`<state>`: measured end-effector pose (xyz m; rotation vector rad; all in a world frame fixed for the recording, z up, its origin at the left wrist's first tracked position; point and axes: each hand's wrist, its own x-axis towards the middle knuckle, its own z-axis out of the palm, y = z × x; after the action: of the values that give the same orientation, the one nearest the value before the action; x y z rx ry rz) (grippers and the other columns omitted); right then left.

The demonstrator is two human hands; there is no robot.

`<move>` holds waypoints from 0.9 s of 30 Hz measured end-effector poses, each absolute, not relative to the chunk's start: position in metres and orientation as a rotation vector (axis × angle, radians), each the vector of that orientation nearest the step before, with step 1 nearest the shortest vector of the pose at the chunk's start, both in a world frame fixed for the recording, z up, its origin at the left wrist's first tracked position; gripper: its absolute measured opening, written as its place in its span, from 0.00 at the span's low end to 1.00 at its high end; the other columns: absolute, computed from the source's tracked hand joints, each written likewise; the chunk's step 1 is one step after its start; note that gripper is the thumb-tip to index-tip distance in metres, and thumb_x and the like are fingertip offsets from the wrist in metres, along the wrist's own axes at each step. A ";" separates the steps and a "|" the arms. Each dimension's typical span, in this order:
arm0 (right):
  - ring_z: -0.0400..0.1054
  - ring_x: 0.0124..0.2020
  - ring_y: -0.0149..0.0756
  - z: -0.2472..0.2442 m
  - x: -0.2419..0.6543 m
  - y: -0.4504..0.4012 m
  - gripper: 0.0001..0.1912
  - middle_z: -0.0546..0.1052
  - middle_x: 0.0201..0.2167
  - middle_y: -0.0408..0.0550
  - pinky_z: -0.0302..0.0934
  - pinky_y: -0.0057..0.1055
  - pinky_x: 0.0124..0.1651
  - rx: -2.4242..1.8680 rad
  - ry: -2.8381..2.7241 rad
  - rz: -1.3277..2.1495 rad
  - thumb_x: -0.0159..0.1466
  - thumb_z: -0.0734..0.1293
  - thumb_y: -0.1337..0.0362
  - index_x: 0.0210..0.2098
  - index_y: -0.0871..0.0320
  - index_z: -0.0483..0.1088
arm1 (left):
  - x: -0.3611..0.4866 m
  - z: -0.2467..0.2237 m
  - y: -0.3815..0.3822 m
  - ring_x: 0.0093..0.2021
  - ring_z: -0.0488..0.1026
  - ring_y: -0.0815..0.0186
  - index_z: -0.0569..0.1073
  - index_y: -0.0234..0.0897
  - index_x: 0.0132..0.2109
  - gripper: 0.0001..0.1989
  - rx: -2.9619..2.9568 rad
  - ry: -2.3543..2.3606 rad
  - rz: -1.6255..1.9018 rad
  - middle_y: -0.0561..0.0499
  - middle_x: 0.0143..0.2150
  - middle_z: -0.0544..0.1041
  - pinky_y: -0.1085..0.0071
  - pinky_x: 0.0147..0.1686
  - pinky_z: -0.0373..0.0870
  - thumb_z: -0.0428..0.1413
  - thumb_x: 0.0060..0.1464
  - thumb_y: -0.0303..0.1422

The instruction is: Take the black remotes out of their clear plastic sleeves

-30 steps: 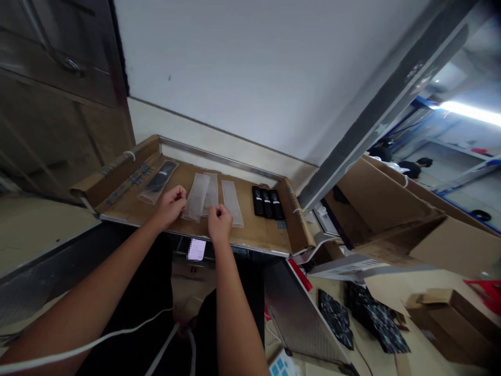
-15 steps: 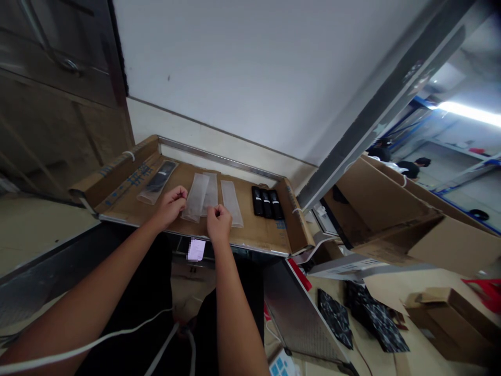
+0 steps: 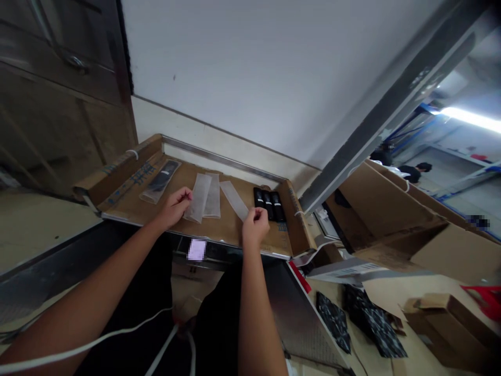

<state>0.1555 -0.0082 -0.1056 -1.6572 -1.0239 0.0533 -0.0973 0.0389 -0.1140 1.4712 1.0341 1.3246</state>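
My left hand [image 3: 175,209] is closed, fingertips pinched together at the left edge of a translucent plastic sleeve [image 3: 200,196]; whether it grips anything is hidden. Beneath that sleeve's right side lies a second translucent sleeve [image 3: 213,201]. My right hand [image 3: 255,225] pinches the near end of a third plastic sleeve [image 3: 234,199], which slants across the cardboard-lined tray [image 3: 230,232]. Just beyond this hand, three black items [image 3: 268,203] with small white labels lie side by side. At the left, another black item [image 3: 163,176] rests inside a translucent sleeve.
Folded cardboard walls [image 3: 299,216] bound the tray's sides, and a white wall [image 3: 227,78] rises behind it. Right of it stands a big open carton [image 3: 391,214]. Black patterned bags [image 3: 376,324] and a smaller box [image 3: 450,324] lie lower right. People [image 3: 415,172] are farther off.
My right hand has moved right, toward the black items, and the third sleeve's near end has swung right with it. My left hand has barely shifted. The view has moved slightly.
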 end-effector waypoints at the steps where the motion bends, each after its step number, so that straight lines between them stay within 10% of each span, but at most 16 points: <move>1: 0.66 0.31 0.37 -0.106 0.164 -0.008 0.12 0.74 0.29 0.46 0.56 0.31 0.38 -1.690 -1.017 0.036 0.64 0.61 0.55 0.35 0.57 0.70 | -0.097 -0.114 0.038 0.24 0.57 0.69 0.67 0.39 0.34 0.07 1.464 1.043 1.360 0.58 0.24 0.62 0.73 0.25 0.53 0.55 0.47 0.35; 10: 0.69 0.32 0.39 -0.117 0.172 -0.006 0.09 0.76 0.30 0.48 0.59 0.32 0.39 -1.750 -1.123 0.072 0.62 0.61 0.61 0.36 0.58 0.71 | -0.163 -0.073 0.093 0.51 0.67 0.55 0.70 0.32 0.45 0.17 1.880 1.934 1.212 0.44 0.46 0.70 0.61 0.55 0.62 0.64 0.51 0.33; 19: 0.72 0.35 0.43 -0.109 0.159 -0.008 0.12 0.81 0.36 0.55 0.56 0.33 0.37 -1.965 -1.530 0.081 0.64 0.68 0.57 0.41 0.58 0.79 | -0.171 -0.058 0.142 0.35 0.69 0.60 0.67 0.32 0.21 0.22 1.659 1.976 0.507 0.51 0.21 0.66 0.72 0.34 0.59 0.75 0.32 0.35; 27: 0.70 0.34 0.38 -0.114 0.104 0.003 0.09 0.80 0.33 0.49 0.59 0.31 0.39 -1.597 -1.713 0.317 0.64 0.66 0.61 0.38 0.56 0.78 | -0.175 -0.077 0.115 0.26 0.68 0.64 0.77 0.31 0.33 0.14 1.548 1.887 0.844 0.51 0.24 0.73 0.72 0.28 0.58 0.67 0.45 0.39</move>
<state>0.1039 0.0033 -0.1143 -1.5970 -1.7127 0.3171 -0.1749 0.1147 -0.0771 1.5481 1.8875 0.8440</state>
